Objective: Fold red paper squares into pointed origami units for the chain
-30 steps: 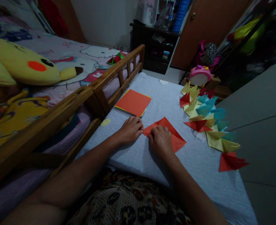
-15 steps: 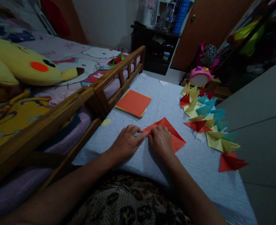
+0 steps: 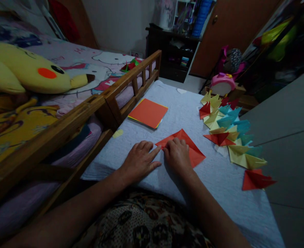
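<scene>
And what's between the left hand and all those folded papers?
In the head view, the red sheet lies between the left hand and the folded papers, with the right hand on it, and then a strip of pale cloth.

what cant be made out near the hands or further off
All in the head view:
Part of the red paper: covered by the right hand.
Number of sheets in the paper stack: edges too small to count.
Rest of the yellow plush toy: cut off by the picture's left edge.
Some things in the dark cabinet: too small and dim.
</scene>
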`<state>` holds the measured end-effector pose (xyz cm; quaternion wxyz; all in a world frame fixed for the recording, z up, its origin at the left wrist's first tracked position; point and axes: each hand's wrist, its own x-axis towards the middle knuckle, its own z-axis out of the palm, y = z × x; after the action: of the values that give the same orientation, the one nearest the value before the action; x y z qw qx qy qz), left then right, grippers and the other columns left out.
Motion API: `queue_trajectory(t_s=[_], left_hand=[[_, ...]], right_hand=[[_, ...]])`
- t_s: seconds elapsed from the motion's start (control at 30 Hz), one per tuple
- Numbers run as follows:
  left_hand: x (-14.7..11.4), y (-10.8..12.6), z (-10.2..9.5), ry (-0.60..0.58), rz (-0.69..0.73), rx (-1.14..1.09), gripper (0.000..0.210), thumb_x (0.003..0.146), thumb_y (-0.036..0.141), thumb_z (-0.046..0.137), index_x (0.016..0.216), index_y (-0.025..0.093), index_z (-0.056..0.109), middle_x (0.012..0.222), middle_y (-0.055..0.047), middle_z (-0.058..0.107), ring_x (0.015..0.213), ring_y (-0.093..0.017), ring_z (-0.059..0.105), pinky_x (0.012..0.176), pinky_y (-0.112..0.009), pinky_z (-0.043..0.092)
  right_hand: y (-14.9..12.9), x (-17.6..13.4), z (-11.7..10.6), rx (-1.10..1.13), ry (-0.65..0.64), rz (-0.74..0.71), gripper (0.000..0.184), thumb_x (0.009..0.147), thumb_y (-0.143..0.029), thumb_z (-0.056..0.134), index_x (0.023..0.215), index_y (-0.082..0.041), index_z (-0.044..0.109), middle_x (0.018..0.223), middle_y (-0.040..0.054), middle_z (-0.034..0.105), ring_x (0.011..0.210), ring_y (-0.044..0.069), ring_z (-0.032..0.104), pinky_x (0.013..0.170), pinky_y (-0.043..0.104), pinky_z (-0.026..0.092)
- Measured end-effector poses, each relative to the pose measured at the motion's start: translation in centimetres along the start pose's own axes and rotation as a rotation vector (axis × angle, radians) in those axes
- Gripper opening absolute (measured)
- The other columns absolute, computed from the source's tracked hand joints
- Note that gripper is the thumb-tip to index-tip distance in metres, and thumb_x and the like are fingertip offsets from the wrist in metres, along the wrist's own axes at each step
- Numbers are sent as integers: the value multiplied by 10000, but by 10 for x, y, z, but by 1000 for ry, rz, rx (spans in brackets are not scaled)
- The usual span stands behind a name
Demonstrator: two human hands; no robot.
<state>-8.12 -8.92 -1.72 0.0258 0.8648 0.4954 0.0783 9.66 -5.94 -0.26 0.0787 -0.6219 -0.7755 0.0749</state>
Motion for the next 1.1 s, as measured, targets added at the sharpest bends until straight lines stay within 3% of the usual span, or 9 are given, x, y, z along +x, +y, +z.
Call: queue_trajectory(t_s=[0.57, 0.8, 0.93, 1.1], left_hand=[[0, 2, -3, -12, -111, 58, 624, 943, 585, 545, 1445, 224, 462, 1248, -106, 559, 1150, -296, 477, 960, -437, 409], [-3, 2, 1, 40, -229, 36, 665, 942, 530, 573, 1452, 126, 438, 1260, -145, 560, 1155, -312, 480, 975, -444, 427], [-6, 1, 1, 96, -105, -1, 520, 965, 395, 577, 1422, 167, 483, 1308, -126, 553, 1194, -291, 468, 1010, -422, 415], [-5, 5, 1, 85, 119, 28, 412, 1004, 323, 505, 1391, 183, 516, 1390, -79, 568, 1257, -275, 452, 1039, -408, 380]], right_hand=[[-2, -1, -3, -1, -23, 9, 129, 942, -270, 564, 929, -179, 654, 1041, 121, 648, 995, 303, 530, 768, 382, 339], [-4, -1, -6, -15, -38, 24, 140, 947, -277, 553, 954, -185, 659, 1068, 122, 652, 1013, 298, 528, 780, 380, 352], [-4, -1, -7, -17, -44, 23, 151, 953, -288, 548, 962, -186, 658, 1072, 123, 655, 1014, 295, 530, 786, 374, 355], [-4, -1, -6, -30, -50, 27, 160, 962, -302, 539, 966, -192, 655, 1078, 120, 651, 1019, 286, 526, 791, 370, 355]])
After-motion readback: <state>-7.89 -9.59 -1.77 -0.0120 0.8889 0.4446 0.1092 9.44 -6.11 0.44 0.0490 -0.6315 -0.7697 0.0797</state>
